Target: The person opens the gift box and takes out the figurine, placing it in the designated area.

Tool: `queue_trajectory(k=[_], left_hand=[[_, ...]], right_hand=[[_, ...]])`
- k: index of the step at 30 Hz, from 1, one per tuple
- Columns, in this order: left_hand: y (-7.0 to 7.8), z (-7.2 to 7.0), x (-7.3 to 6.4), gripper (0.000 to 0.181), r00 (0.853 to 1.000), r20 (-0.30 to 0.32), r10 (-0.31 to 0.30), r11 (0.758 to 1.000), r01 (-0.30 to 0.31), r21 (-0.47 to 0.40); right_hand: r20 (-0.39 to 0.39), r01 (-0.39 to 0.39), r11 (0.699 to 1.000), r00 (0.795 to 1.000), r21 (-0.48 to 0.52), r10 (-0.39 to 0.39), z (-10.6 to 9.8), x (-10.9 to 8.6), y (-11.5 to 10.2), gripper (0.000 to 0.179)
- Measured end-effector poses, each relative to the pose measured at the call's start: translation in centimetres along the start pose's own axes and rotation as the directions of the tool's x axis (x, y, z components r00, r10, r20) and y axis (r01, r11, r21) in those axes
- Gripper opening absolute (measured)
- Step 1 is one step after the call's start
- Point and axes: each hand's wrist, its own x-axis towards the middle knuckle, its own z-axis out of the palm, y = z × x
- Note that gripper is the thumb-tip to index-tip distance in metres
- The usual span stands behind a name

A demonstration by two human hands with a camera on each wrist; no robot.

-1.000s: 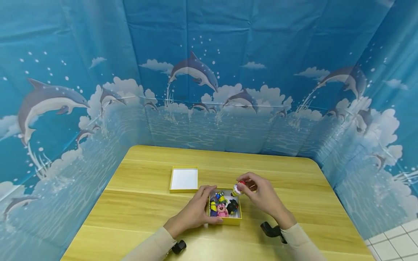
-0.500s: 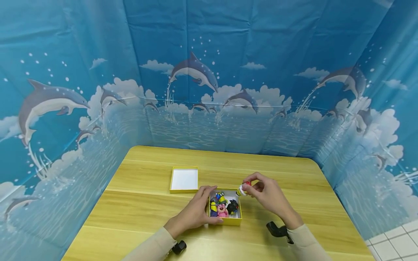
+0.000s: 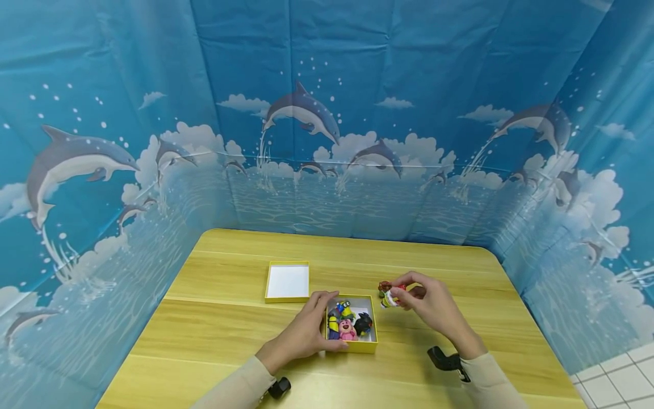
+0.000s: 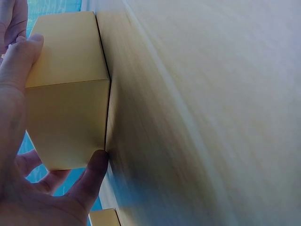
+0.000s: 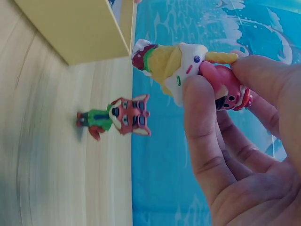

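Box is yellow; fox figure shows red and green; cone figure shows sprinkled white over yellow; backdrop is blue, dolphin-patterned.

Lower centre of the head view: one left hand, one right hand, one yellow box, at least four figures inside it, and one lid; right of the box, one cone figure and one fox figure.

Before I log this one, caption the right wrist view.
Right hand pinches an ice-cream-cone figure, with a fox figure standing on the table near the yellow box.
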Motion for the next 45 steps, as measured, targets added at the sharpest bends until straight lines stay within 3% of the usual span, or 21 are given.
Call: queue_trajectory(k=[7, 19, 24, 45], left_hand=[[0.0, -0.1, 0.0, 0.127, 1.0, 0.001, 0.004, 1.0, -0.004, 0.006], [0.0, 0.0, -0.1, 0.127, 1.0, 0.001, 0.001, 1.0, -0.001, 0.008], [-0.1, 0.1, 0.0, 0.127, 1.0, -0.002, 0.003, 1.0, -0.003, 0.004], [0.0, 0.1, -0.3, 0.127, 1.0, 0.001, -0.006, 1.0, 0.006, 0.02]], right_hand=[[0.051, -0.043, 0.999, 0.998, -0.028, 0.044, -1.0, -0.1, 0.9, 0.01], [0.125, -0.131, 0.991, 0.983, -0.018, 0.132, -2.4, -0.5, 1.6, 0.017], [0.109, -0.158, 0.987, 0.981, -0.038, 0.162, -2.5, -0.5, 2.1, 0.019], [-0.015, -0.147, 0.965, 0.989, -0.217, 0.147, -1.7, 1.1, 4.2, 0.018]])
